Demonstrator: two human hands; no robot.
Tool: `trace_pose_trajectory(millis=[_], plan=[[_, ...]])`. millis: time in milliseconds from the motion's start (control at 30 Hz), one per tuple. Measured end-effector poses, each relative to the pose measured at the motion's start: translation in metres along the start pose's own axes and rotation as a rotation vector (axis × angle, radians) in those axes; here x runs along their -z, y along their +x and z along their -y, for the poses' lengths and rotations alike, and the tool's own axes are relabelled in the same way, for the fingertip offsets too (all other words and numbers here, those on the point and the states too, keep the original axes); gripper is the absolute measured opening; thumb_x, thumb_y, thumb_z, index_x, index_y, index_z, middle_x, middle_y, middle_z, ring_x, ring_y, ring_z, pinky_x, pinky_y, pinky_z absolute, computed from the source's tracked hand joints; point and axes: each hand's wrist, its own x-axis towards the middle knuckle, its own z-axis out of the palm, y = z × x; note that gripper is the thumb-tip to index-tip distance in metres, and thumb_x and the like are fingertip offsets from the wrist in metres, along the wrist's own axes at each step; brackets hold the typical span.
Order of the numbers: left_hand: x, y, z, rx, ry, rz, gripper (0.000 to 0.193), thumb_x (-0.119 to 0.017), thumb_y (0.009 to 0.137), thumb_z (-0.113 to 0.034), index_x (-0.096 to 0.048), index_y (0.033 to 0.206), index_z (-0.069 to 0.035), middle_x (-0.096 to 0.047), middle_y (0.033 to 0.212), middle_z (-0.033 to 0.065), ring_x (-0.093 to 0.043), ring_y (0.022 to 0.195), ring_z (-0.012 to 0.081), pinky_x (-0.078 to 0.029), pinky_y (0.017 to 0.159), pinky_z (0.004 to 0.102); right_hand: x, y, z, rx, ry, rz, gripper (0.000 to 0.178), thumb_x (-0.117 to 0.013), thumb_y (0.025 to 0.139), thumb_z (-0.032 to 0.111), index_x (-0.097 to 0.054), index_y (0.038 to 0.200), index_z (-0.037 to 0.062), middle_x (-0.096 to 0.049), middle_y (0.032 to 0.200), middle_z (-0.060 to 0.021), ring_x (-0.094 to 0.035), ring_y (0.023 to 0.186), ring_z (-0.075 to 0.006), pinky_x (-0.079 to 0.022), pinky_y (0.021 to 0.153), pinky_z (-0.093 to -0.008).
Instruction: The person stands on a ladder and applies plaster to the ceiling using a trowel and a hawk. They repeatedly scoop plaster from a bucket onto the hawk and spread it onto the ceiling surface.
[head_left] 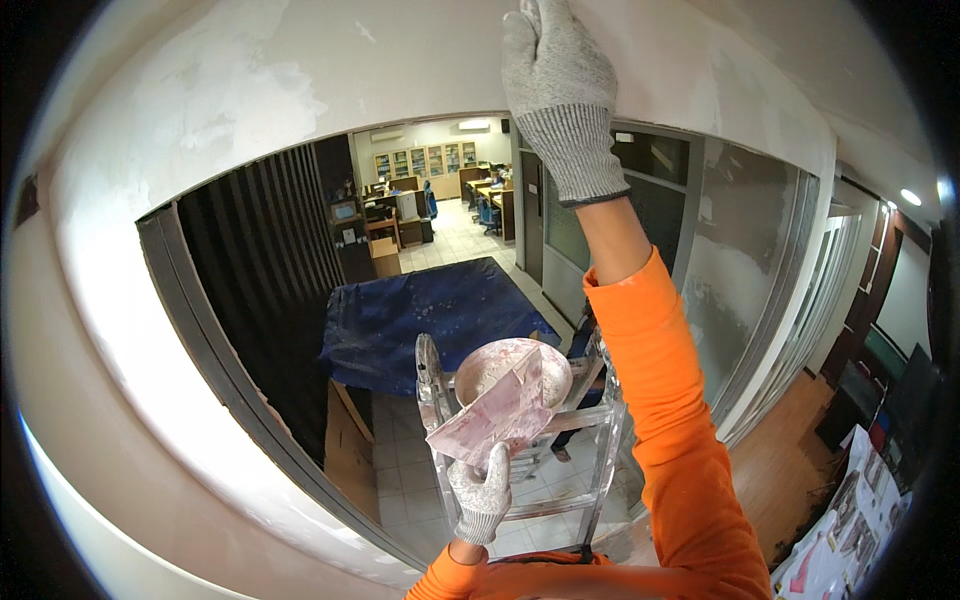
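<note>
My left hand (482, 492), in a grey knit glove, grips the near edge of a flat, plaster-smeared board (490, 415). The board is tilted over a round bowl (492, 372) with whitish paste on its inside, at the top of a stepladder (440, 440). My right hand (562, 75), gloved the same way, is raised high against the pale wall (400, 70) above the wide opening. Its fingers are curled and partly cut off by the upper edge of the picture, so what they hold is hidden.
Beyond the ladder, a dark blue sheet (440, 310) covers something large. A person's foot (562, 455) shows on the tiled floor behind the rungs. A metal frame (215, 330) edges the opening at left; glass panels (650, 180) stand right. Printed sheeting (850, 520) lies lower right.
</note>
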Motion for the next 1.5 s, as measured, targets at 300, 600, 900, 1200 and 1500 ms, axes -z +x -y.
trace_pose_trajectory(millis=[300, 600, 900, 1200, 1500], plan=[[0.002, -0.003, -0.007, 0.016, 0.075, 0.053, 0.017, -0.068, 0.097, -0.006, -0.071, 0.109, 0.005, -0.074, 0.095, 0.0098, -0.064, 0.082, 0.0135, -0.051, 0.075, 0.0302, -0.008, 0.019, 0.012, 0.043, -0.437, 0.297, 0.044, -0.053, 0.1, 0.019, -0.055, 0.138, -0.0025, -0.071, 0.082, -0.0172, -0.071, 0.07, -0.0297, -0.055, 0.059, -0.0421], [-0.01, -0.005, 0.002, 0.101, 0.073, 0.126, 0.018, -0.071, 0.095, -0.011, -0.073, 0.103, 0.005, -0.074, 0.089, 0.0099, -0.063, 0.079, 0.0124, -0.05, 0.072, 0.029, 0.07, -0.008, 0.035, 0.272, -0.39, 0.521, 0.031, -0.065, 0.099, 0.02, -0.064, 0.12, -0.002, -0.066, 0.08, -0.0114, -0.065, 0.058, -0.0227, -0.052, 0.056, -0.034], [0.04, 0.006, 0.021, 0.258, -0.027, 0.164, 0.016, -0.07, 0.092, -0.013, -0.075, 0.098, 0.001, -0.074, 0.087, 0.0065, -0.067, 0.082, 0.0153, -0.051, 0.08, 0.033, 0.207, -0.119, 0.016, -0.83, 0.491, 0.885, 0.032, -0.058, 0.101, 0.01, -0.063, 0.13, -0.0019, -0.071, 0.09, -0.0055, -0.067, 0.078, -0.0104, -0.055, 0.07, -0.0253], [0.043, 0.013, 0.002, 0.647, -0.487, 0.365, 0.021, -0.068, 0.088, -0.004, -0.073, 0.108, 0.003, -0.074, 0.104, 0.0091, -0.068, 0.097, 0.0154, -0.053, 0.088, 0.0304, 0.259, -0.222, -0.065, -1.271, 0.773, 0.894, 0.032, -0.054, 0.104, 0.016, -0.062, 0.12, -0.0099, -0.069, 0.086, -0.0138, -0.065, 0.072, -0.0136, -0.052, 0.06, -0.0249], [0.026, -0.004, 0.047, 0.251, -0.317, 0.636, 0.023, -0.077, 0.082, -0.002, -0.074, 0.105, 0.001, -0.073, 0.113, 0.0162, -0.07, 0.103, 0.0287, -0.055, 0.094, 0.0385, 0.269, -0.268, -0.065, -1.31, 0.898, 0.986, 0.02, -0.061, 0.102, 0.01, -0.069, 0.102, -0.0078, -0.073, 0.094, -0.0145, -0.069, 0.077, -0.015, -0.057, 0.069, -0.0273]])
